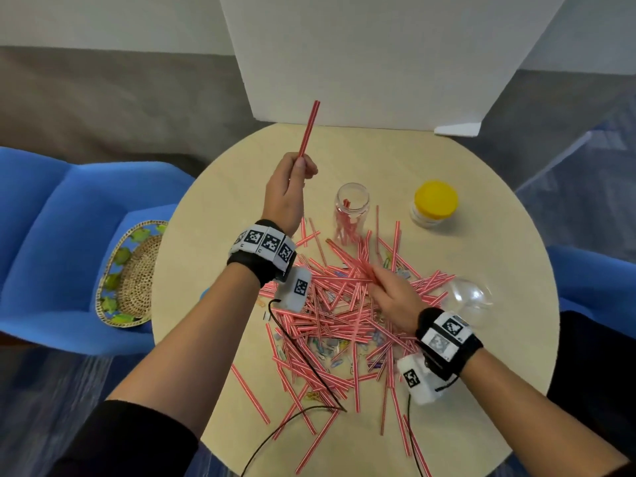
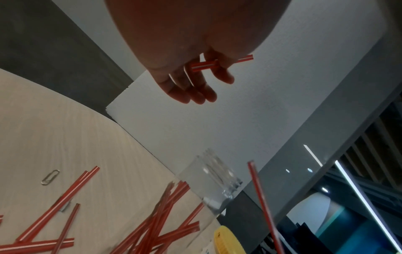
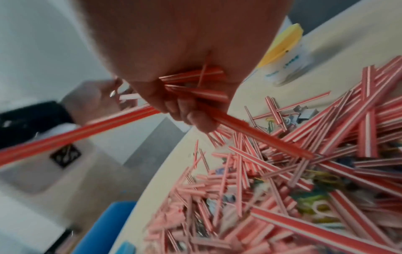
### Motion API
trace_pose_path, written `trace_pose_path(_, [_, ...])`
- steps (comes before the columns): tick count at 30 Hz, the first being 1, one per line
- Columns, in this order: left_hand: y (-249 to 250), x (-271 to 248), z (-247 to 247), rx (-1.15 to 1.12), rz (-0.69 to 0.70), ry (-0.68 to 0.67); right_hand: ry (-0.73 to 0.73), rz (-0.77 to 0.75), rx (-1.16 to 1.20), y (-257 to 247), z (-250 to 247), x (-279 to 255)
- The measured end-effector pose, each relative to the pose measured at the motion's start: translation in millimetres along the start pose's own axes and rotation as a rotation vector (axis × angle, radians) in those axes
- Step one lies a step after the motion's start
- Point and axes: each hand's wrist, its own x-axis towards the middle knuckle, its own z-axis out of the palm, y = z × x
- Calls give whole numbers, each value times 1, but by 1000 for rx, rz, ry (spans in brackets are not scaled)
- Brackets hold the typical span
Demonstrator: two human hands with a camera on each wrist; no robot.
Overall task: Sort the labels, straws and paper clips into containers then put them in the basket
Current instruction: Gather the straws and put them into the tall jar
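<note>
A big heap of red-and-white striped straws (image 1: 339,315) covers the round table (image 1: 213,208), with coloured paper clips (image 1: 332,352) mixed underneath. My left hand (image 1: 292,184) is raised left of the open clear jar (image 1: 351,210) and pinches one straw (image 1: 309,129) that points up and away; the same straw (image 2: 203,66) shows between its fingers (image 2: 195,92). My right hand (image 1: 389,290) is down on the heap and grips a bundle of straws (image 3: 195,89). The clear jar holds a few straws.
A jar with a yellow lid (image 1: 435,203) stands right of the clear jar. A clear dome lid (image 1: 469,294) lies at the table's right side. A woven basket (image 1: 132,275) sits on the blue chair (image 1: 51,235) to the left. A white board (image 1: 361,56) stands behind the table.
</note>
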Motion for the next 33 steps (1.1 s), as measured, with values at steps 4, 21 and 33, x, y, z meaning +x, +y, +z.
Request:
trace_pose_path(4, [11,-3,-7,-88,-11,10,61,88,305,-10,-16,2])
trace_pose_path(21, [17,-74,6,-277,-152,-50,329,-177,495,-111,-101,11])
trace_pose_path(33, [-78,-141,-6,908,-26,-635,424,-333,423,-160,-137,82])
